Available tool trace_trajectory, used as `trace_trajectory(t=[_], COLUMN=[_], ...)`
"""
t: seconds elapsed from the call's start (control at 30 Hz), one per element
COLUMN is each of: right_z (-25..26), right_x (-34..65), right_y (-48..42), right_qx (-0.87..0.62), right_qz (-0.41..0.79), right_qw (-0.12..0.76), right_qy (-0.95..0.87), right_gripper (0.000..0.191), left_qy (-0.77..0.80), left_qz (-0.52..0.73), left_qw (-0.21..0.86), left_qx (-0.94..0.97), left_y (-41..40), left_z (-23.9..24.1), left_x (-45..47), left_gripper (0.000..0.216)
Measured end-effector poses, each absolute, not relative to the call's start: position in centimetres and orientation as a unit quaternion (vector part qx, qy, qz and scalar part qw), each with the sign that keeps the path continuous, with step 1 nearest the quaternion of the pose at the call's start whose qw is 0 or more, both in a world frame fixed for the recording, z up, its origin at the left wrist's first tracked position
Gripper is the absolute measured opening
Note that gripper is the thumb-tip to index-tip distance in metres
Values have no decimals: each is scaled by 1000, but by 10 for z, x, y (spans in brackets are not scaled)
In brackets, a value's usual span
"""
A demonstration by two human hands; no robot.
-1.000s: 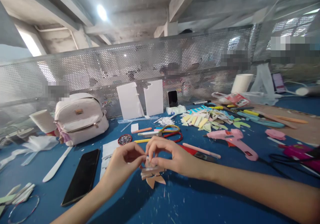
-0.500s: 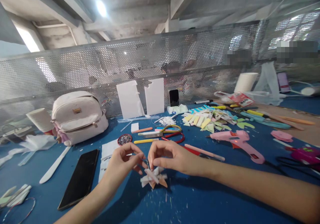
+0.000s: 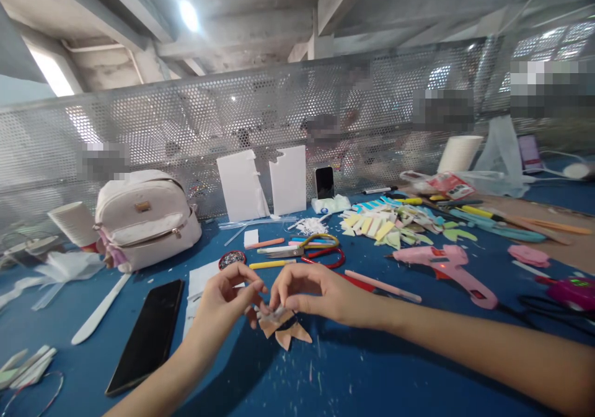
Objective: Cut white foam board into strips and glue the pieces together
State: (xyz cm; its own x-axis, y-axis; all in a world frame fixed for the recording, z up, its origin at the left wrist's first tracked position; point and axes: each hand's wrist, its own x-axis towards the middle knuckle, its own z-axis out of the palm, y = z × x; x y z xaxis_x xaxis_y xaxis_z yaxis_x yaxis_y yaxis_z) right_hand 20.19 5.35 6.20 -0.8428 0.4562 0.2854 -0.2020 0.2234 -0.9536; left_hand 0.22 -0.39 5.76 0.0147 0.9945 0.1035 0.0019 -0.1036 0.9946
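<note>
Blue tabletop (image 3: pixel 381 373) lies beneath peach-coloured pieces (image 3: pixel 292 335), the lower one sharply pointed.

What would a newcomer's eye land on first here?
Probably the left hand and right hand, close together over small peach-coloured pieces at front centre. Next, perhaps, the pink glue gun lying on the blue table to the right, and the pale backpack standing at the left.
</note>
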Motion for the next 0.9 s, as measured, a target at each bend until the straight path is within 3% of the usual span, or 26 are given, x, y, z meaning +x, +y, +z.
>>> trace_trajectory(t=[0.5,0.9], right_z=[77,122], right_x=[208,204], right_y=[54,52], right_qx=[-120,-107], right_qz=[632,594], right_qw=[294,354], right_qy=[-707,-714], right_gripper=[24,18], left_qy=[485,501], left_qz=[532,530], left_qw=[450,435], left_qx=[529,528], left_y=[-2,-2], left_z=[48,36], left_x=[-8,-8], left_gripper=[31,23])
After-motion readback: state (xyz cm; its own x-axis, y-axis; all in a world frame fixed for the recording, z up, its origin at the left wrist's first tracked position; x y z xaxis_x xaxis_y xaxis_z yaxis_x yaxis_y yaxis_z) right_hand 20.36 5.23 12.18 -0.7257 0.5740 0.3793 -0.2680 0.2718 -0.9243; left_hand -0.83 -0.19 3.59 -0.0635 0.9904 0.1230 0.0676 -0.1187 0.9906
